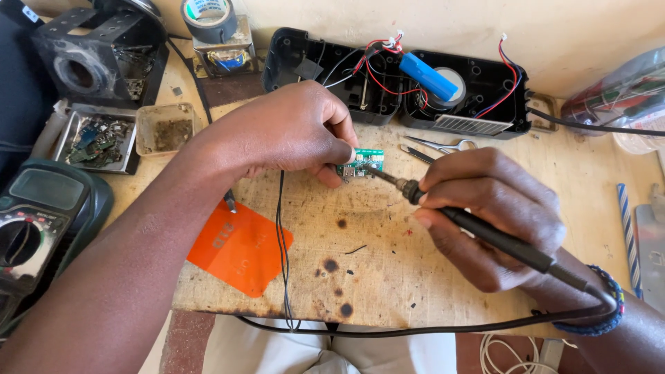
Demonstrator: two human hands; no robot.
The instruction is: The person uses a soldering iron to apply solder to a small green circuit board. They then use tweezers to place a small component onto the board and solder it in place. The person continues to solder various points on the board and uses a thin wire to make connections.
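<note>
Head view: left hand (291,131) pinching small green circuit board (360,163) flat on scorched wooden board (388,270); right hand (492,215) clenched around soldering iron (478,225), tip touching board edge. Best kept steady, contact brief, thin black wires (282,263) well clear of tip.

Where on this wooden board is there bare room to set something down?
Free: the wooden board between the orange card and the right hand, scorch-marked but bare. Also the benchtop strip between that hand and the striped rod. Crowded: around the green circuit board, pinched by the left hand, with soldering iron, tweezers and open black casing.
</note>
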